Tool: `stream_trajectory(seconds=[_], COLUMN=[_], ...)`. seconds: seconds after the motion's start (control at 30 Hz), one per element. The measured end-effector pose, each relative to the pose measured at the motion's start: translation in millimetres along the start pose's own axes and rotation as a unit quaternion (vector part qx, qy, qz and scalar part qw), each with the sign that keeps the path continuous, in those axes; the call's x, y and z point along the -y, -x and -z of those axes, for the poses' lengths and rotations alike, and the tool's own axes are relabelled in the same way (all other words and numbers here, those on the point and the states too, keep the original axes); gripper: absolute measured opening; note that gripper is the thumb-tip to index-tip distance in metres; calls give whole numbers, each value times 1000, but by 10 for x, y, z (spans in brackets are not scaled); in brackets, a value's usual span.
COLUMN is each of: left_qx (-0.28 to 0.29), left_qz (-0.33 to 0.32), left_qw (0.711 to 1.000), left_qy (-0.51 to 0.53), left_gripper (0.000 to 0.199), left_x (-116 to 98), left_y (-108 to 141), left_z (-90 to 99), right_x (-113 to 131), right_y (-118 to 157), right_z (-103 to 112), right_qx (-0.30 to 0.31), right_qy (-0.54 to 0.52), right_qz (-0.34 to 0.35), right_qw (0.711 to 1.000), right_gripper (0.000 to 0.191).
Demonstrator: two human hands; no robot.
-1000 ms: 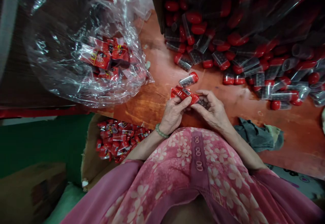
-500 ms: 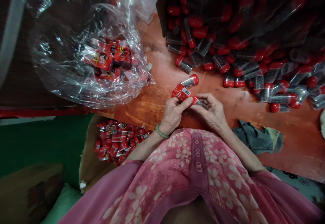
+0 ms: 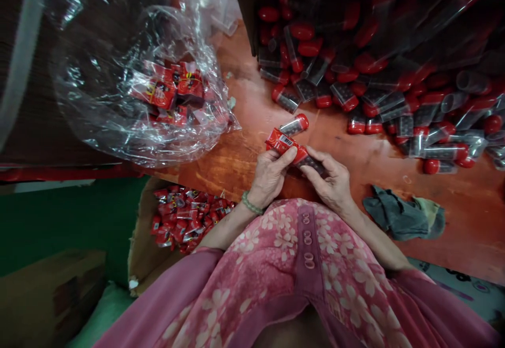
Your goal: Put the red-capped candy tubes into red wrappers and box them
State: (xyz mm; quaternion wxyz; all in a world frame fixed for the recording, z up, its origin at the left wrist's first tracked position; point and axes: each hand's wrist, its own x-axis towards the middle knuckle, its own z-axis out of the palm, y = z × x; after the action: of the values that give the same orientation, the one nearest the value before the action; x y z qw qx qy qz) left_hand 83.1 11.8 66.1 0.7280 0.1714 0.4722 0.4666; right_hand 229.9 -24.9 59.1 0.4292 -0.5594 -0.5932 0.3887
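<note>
My left hand (image 3: 270,175) pinches a red printed wrapper (image 3: 279,142) with a barcode, thumb on top. My right hand (image 3: 330,178) grips a clear tube (image 3: 311,164) of dark pellets with a red cap, its capped end touching the wrapper's right end. Just beyond the wrapper, another red-capped tube (image 3: 294,125) lies on the orange-brown table (image 3: 244,85). A large heap of similar tubes (image 3: 384,103) covers the back right.
At the left, a clear plastic bag (image 3: 98,122) holds red printed packs (image 3: 163,93). Below it, a cardboard box (image 3: 144,243) contains many red-wrapped pieces (image 3: 189,216). A dark grey-green cloth (image 3: 398,214) lies at the right.
The tube in my right hand shows more clearly, its red cap now visible beside the wrapper. The wrapper has shifted slightly left in my left hand.
</note>
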Motion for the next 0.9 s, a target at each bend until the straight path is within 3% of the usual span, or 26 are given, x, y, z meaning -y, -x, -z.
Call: stream_trajectory(seconds=[0.1,0.2,0.43,0.5,0.6,0.7,0.8,0.9], left_qx=[16,17,16,15,3,1,20,46], left_qz=[-13,-37,-54,-63,-74,-61,-46,-50], left_qw=[999,998,998,997,997,997,997,991], left_qy=[-26,-48,-34,-33,-32,-35,-62,-112], left_gripper=[36,35,35,34,36,39,39,37], left_x=[-25,-37,5,22,43,61,67,54], left_y=[39,84,187,209,217,193,168,159], left_z=[-4,2,-24,-35,-47,-41,-15,8], right_x=[-12,-2,85,76,40,7,-20,-52], right_y=[44,77,148,174,208,234,260,287], right_z=[14,19,-33,-32,-10,22,51,58], right_qx=[-13,-1,21,17,-6,-27,-20,13], right_qy=[12,7,-166,-168,-85,-10,4,-43], right_qz=[41,38,-76,-57,33,93,96,51], right_qw=[999,999,983,984,996,995,995,998], right_gripper=[32,31,36,34,31,45,52,46])
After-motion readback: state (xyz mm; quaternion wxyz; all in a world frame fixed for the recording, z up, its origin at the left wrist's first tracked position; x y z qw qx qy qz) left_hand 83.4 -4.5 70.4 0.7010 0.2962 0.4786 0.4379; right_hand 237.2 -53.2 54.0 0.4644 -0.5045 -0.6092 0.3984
